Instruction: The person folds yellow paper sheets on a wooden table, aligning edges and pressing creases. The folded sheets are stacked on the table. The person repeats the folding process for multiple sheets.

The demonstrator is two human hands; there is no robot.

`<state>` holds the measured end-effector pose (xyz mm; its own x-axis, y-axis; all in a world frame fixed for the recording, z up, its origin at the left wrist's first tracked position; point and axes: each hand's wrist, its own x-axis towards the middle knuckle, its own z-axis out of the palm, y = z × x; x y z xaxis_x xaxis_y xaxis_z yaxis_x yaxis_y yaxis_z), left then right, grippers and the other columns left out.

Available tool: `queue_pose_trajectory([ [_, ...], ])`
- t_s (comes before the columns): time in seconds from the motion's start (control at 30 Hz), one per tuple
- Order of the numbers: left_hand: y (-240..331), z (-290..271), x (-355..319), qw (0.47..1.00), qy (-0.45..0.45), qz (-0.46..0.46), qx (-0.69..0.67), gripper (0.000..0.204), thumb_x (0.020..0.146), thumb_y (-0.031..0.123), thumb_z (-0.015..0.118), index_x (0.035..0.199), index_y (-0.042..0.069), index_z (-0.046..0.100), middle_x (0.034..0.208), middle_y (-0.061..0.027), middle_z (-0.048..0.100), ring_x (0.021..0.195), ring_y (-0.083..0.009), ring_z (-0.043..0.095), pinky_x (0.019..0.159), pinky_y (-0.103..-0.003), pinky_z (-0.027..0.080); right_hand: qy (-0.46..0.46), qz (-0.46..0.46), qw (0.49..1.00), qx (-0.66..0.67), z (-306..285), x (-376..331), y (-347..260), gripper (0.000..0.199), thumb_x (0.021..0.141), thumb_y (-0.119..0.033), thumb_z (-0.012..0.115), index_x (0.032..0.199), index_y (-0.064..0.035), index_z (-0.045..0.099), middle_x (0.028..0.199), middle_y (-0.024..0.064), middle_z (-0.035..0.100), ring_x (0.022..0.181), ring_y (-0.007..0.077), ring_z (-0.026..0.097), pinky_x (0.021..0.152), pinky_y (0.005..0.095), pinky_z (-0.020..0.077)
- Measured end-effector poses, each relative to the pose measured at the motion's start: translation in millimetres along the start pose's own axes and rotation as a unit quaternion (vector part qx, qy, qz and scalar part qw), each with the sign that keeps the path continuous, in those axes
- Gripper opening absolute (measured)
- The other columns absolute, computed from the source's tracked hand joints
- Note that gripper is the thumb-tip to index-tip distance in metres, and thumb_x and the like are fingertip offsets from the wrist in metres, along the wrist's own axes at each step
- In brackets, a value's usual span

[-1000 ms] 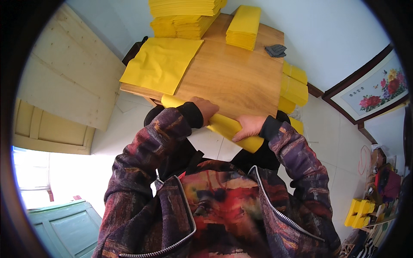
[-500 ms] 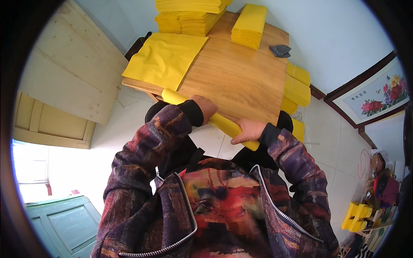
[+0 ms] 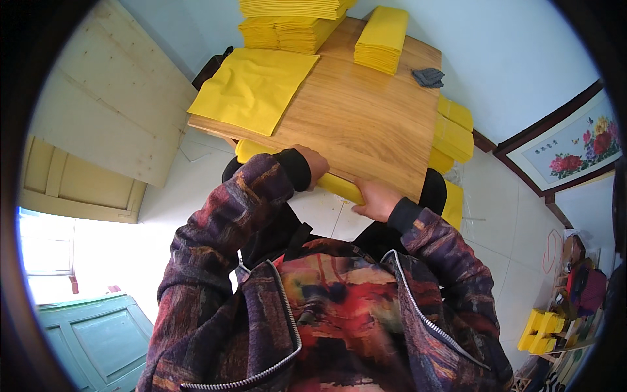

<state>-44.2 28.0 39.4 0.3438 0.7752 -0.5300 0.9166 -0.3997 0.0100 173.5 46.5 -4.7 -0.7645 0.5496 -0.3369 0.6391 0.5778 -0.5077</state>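
Grips folded yellow sheet (image 3: 339, 187) with fingers of left hand (image 3: 313, 164) and right hand (image 3: 379, 199), at near edge of surface (image 3: 366, 104). Note flat yellow sheet (image 3: 255, 91) beyond left fingers.

1. A long, narrow length of yellow sheeting (image 3: 341, 188) is held along the near edge of a wooden table (image 3: 366, 111).
2. It is slanted across the view, its left end uppermost.
3. That end is seen rounded; the middle is partly hidden.
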Motion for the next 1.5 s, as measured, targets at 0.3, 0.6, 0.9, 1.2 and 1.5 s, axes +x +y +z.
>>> queue_pose_trajectory([
  [0.3,-2.5,3.7,-8.1,0.987,0.150,0.039,0.037,0.013,0.071,0.019,0.067,0.082,0.011,0.065,0.077,-0.0092,0.067,0.081,-0.0290,0.066,0.068,-0.041,0.050,-0.129,-0.021,0.946,0.295,-7.7,-1.4,-4.2,0.048,0.067,-0.027,0.074,0.099,0.0044,0.058,0.078,0.0166,0.062,0.073,0.0270,0.061,0.069,0.0369,0.0480],
  [0.6,-11.0,23.3,0.0,0.960,0.262,0.047,0.081,0.008,0.081,0.019,0.056,0.081,0.012,0.061,0.081,-0.0059,0.066,0.080,-0.0269,0.066,0.067,-0.040,0.049,0.003,-0.041,0.979,0.201,0.2,-7.2,-2.9,0.045,0.066,-0.023,0.072,0.096,0.0066,0.058,0.078,0.0207,0.062,0.073,0.0297,0.061,0.070,0.0375,0.0477],
  [0.9,-2.3,16.7,-7.2,0.987,0.163,-0.009,0.014,0.008,0.080,0.017,0.057,0.085,0.012,0.060,0.082,-0.0088,0.066,0.082,-0.0301,0.065,0.070,-0.041,0.050,0.070,-0.019,0.995,0.068,1.7,-17.9,0.6,0.037,0.067,-0.020,0.071,0.091,0.0033,0.056,0.081,0.0251,0.062,0.080,0.0410,0.061,0.069,0.0451,0.0479],
  [1.2,-5.9,41.0,20.4,0.974,0.028,0.086,-0.209,0.063,0.063,0.024,0.075,0.122,0.010,0.056,0.102,-0.0211,0.065,0.096,-0.0379,0.061,0.085,-0.044,0.048,0.257,-0.013,0.922,-0.289,-2.8,-15.7,11.1,0.007,0.077,-0.009,0.056,0.083,-0.0070,0.054,0.076,0.0119,0.062,0.071,0.0281,0.065,0.057,0.0393,0.0507],
  [1.5,-6.2,50.1,15.6,0.869,-0.123,0.066,-0.474,0.061,0.069,0.018,0.073,0.125,0.008,0.052,0.081,-0.0108,0.066,0.067,-0.0213,0.063,0.065,-0.036,0.051,0.291,-0.033,0.905,-0.308,-3.2,-10.6,2.4,0.019,0.066,-0.009,0.064,0.079,-0.0080,0.050,0.069,0.0078,0.056,0.068,0.0261,0.061,0.061,0.0374,0.0468],
])
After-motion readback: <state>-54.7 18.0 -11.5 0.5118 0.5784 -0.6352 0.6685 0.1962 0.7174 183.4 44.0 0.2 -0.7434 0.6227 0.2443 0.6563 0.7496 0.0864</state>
